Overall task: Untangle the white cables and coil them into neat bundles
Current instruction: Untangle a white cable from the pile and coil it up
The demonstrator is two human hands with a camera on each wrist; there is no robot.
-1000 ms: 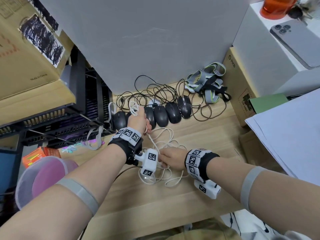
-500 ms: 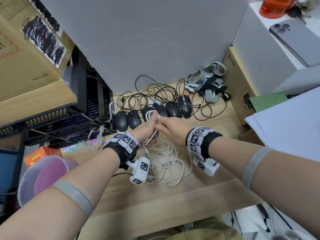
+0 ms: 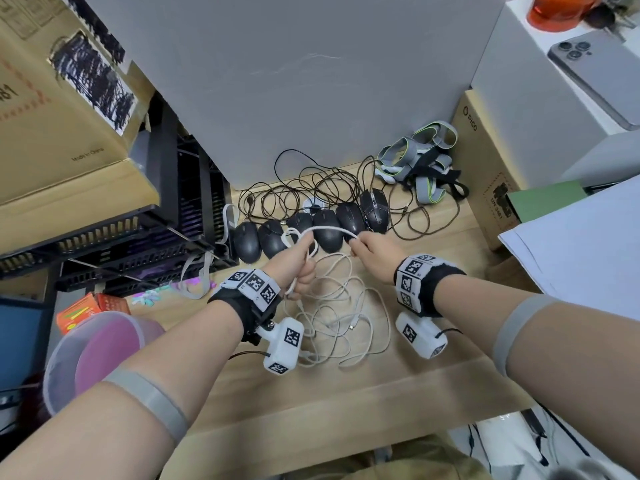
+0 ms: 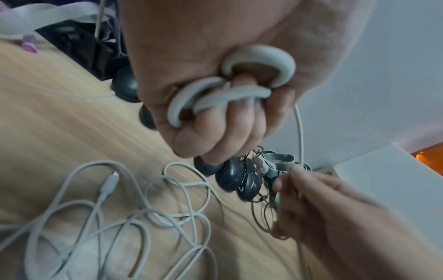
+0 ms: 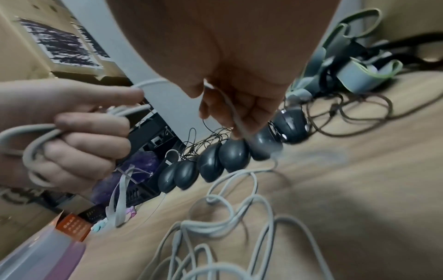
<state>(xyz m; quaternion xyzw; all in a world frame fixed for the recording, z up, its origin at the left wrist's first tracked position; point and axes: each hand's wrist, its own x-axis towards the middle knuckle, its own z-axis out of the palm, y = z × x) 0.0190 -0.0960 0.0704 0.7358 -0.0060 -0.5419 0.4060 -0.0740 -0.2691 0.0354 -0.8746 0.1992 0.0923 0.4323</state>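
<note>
Fingers of left hand [image 3: 300, 263] curled round white cable [image 3: 329, 231] loops; right hand [image 3: 375, 254] pinching it — rest tangled on table [image 3: 433, 341]

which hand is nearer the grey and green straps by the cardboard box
Right. The right hand pinches the white cable just in front-left of the grey and green straps; the left hand, gripping coiled loops, sits farther left, near the black computer mice.
</note>
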